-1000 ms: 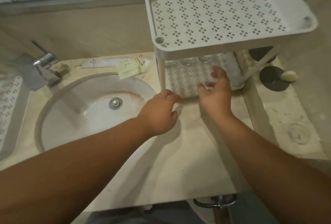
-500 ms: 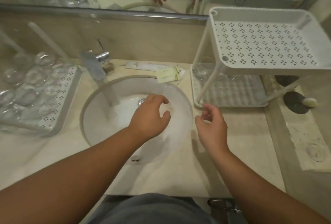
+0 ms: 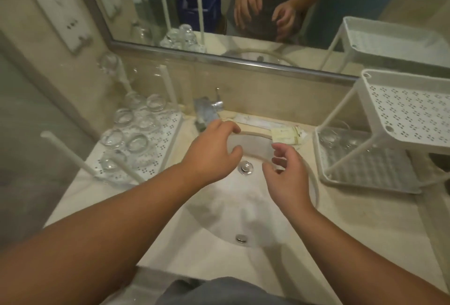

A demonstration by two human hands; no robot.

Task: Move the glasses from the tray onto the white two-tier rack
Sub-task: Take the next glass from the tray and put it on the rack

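Several clear glasses (image 3: 131,131) stand upside down on a white perforated tray (image 3: 168,134) with upright posts, left of the sink. The white two-tier rack (image 3: 404,119) stands right of the sink; a few glasses (image 3: 336,136) sit at the back left of its lower tier, and its top tier is bare. My left hand (image 3: 211,151) hovers over the sink's back rim with fingers apart, holding nothing. My right hand (image 3: 289,173) hangs over the basin beside it, fingers loosely curled and empty.
A round white sink (image 3: 246,197) with a drain lies in the middle of the beige counter. A chrome tap (image 3: 207,109) and paper sachets (image 3: 287,134) sit behind it. A mirror (image 3: 267,12) spans the back wall.
Both hands have drawn away from the rack's lower tier and moved left over the sink. My view has swung left, bringing the tray of glasses into sight.
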